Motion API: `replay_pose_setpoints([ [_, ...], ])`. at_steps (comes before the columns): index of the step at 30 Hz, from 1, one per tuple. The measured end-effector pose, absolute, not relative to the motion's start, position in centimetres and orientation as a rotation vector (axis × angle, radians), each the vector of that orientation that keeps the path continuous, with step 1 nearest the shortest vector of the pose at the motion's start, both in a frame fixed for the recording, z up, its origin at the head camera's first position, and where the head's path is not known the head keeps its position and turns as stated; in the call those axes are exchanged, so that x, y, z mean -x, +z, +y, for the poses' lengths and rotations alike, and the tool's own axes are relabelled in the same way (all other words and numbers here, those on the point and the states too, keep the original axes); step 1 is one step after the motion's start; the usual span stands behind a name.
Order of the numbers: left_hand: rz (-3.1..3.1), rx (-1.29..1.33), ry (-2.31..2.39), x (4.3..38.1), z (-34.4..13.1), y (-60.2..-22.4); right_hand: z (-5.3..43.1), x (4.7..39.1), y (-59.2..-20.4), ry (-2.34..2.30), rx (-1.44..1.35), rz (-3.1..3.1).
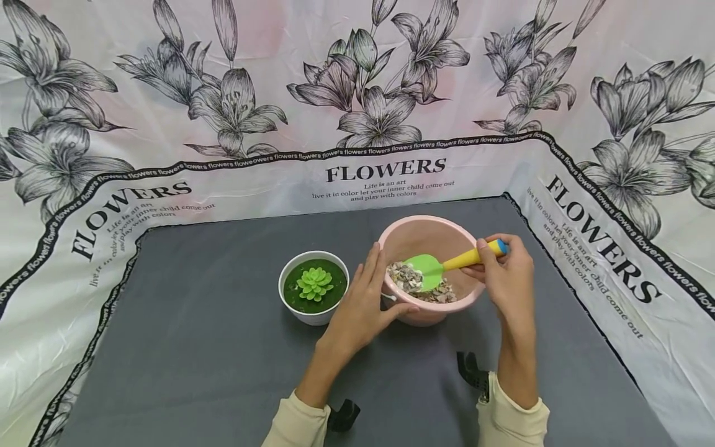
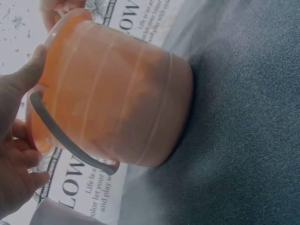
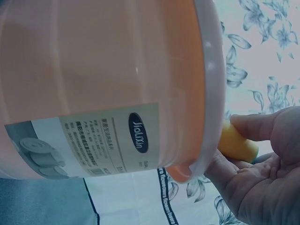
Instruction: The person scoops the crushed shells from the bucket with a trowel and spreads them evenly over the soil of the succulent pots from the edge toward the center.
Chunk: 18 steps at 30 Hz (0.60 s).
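In the head view a pink bucket (image 1: 427,223) stands upright on the grey cloth, with gravel-like grey, white and brown bits (image 1: 441,292) in the bottom. My left hand (image 1: 360,298) rests against its left side, fingers fairly straight along the rim and thumb spread to the front. The bucket's pale handle (image 2: 70,143) hangs down beside that hand in the left wrist view. My right hand (image 1: 505,273) pinches the yellow handle of a toy shovel (image 1: 427,270) at the bucket's right rim. The shovel's green blade tilts down inside, at the bits.
Left of the bucket, close to my left hand, a white pot (image 1: 287,301) holds a green succulent (image 1: 315,284). A flower-printed cloth (image 1: 385,177) rises behind and along both sides of the grey table surface (image 1: 212,347).
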<state>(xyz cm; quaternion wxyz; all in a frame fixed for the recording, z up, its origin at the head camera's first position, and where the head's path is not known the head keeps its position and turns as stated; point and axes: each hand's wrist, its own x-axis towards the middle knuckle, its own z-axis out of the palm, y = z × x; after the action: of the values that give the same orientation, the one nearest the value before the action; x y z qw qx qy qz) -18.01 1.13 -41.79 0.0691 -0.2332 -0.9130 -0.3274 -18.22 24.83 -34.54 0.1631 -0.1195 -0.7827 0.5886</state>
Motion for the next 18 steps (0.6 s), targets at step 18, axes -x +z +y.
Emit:
replay_pose_setpoints([
  [18,-2.712,0.706,-1.064,17.9,1.1,-42.1,26.9,16.6,-32.5,1.977,0.414,-1.729],
])
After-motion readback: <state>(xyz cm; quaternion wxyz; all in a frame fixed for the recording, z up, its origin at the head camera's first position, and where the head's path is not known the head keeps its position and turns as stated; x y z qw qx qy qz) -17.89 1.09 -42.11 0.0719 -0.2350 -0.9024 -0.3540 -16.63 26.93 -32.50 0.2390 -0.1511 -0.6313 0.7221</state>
